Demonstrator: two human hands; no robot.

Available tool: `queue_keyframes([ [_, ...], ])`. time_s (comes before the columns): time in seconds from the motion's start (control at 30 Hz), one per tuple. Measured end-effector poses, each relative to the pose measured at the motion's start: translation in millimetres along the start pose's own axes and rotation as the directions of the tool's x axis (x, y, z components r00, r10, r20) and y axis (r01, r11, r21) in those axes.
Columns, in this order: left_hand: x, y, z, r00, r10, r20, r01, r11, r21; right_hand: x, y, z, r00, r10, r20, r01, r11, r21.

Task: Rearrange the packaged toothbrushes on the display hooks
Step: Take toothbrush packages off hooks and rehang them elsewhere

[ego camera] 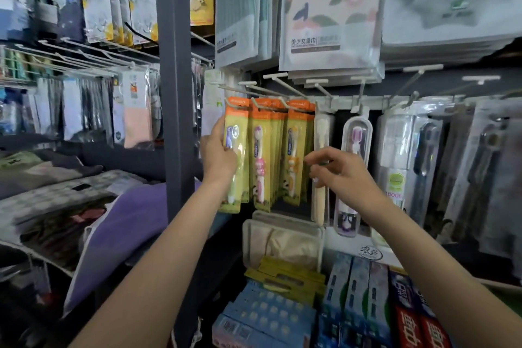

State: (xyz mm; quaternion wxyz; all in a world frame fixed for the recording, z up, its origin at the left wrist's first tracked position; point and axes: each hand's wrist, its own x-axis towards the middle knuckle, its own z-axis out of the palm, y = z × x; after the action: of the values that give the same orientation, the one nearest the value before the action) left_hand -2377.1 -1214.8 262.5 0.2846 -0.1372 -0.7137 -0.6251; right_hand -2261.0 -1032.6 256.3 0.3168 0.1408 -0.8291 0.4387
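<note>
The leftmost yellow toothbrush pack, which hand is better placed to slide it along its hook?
Probably left: the left hand already grips that pack; the right hand is beside the cream toothbrush.
</note>
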Motion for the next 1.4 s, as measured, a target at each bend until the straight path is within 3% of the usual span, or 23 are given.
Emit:
queue_keyframes([
  [0.13,-6,1,2,0.995,-0.095,0.034,0.099,0.989,-0.111,-2,-5,-1,1.000,-0.007,-0.001,0.007,0.999,0.037],
  [0.4,7,32,6,0.988,-0.062,0.144,0.088,0.979,-0.185,-7,-14,-13,1.000,-0.011,0.017,0.010,0.999,0.053],
  [0.63,23,24,21,0.988,-0.064,0.141,0.079,0.992,-0.103,-14,-13,-27,1.000,0.005,0.018,-0.004,1.000,-0.007],
  [0.8,20,17,25,0.997,0.004,0.071,0.001,0.997,-0.074,-19,-10,-33,0.999,0.035,-0.003,-0.035,0.999,-0.007],
  [0.93,-22,21,26,0.977,0.119,-0.178,-0.116,0.993,0.029,-29,-6,-47,0.997,0.062,-0.044,-0.062,0.998,-0.011],
  [1.0,-48,25,31,0.953,0.202,-0.225,-0.188,0.979,0.079,-39,0,-58,0.994,0.079,-0.074,-0.081,0.997,-0.017],
  [1.2,-102,43,60,0.865,0.500,-0.035,-0.493,0.861,0.128,-63,9,-87,0.973,0.111,-0.200,-0.128,0.989,-0.074],
  [1.3,-121,55,81,0.810,0.582,0.065,-0.586,0.806,0.081,-75,7,-100,0.933,-0.035,-0.359,-0.076,0.954,-0.290],
  [1.4,-134,66,101,0.770,0.629,0.113,-0.634,0.773,0.014,-89,6,-125,0.824,-0.205,-0.528,-0.097,0.867,-0.489],
])
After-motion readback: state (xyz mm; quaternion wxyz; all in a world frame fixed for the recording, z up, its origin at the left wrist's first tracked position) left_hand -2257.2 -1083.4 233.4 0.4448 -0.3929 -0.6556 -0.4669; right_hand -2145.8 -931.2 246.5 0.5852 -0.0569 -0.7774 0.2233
